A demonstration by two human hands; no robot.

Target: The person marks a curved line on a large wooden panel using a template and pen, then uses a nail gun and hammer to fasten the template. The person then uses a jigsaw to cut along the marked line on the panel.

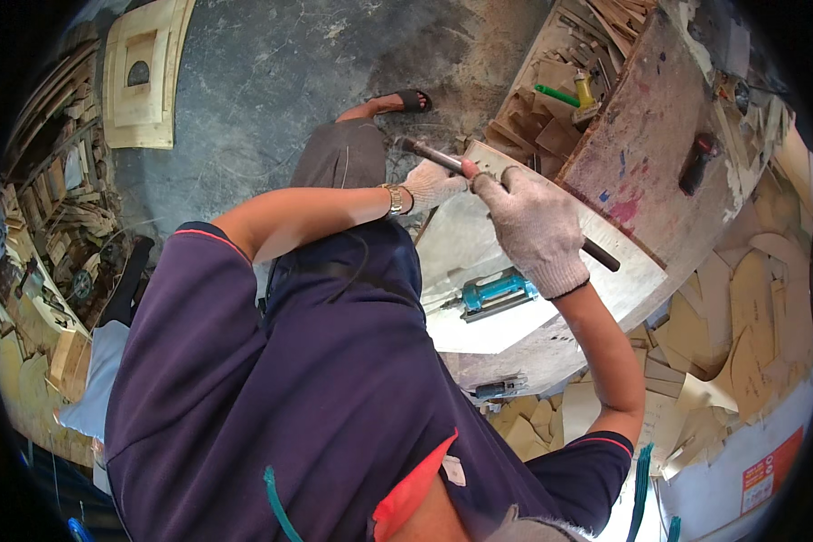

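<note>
My right hand (535,224), in a pale knit glove, is closed around a hammer (443,159). The hammer's metal head points up and left, and its dark handle end sticks out below the wrist. My left hand (432,186), also gloved and with a gold wristwatch, is closed by the near-left edge of a white board (479,330). What its fingers hold is hidden beside the right hand. On the board, below my hands, lies a teal nail gun (497,294).
A small dark power tool (501,388) lies on the table's lower part. Behind the board, a worktop (646,135) adjoins a bin of wood offcuts (542,126) with a green-handled tool (557,94). Wood scraps (59,199) heap at left; a framed panel (144,77) rests on the floor.
</note>
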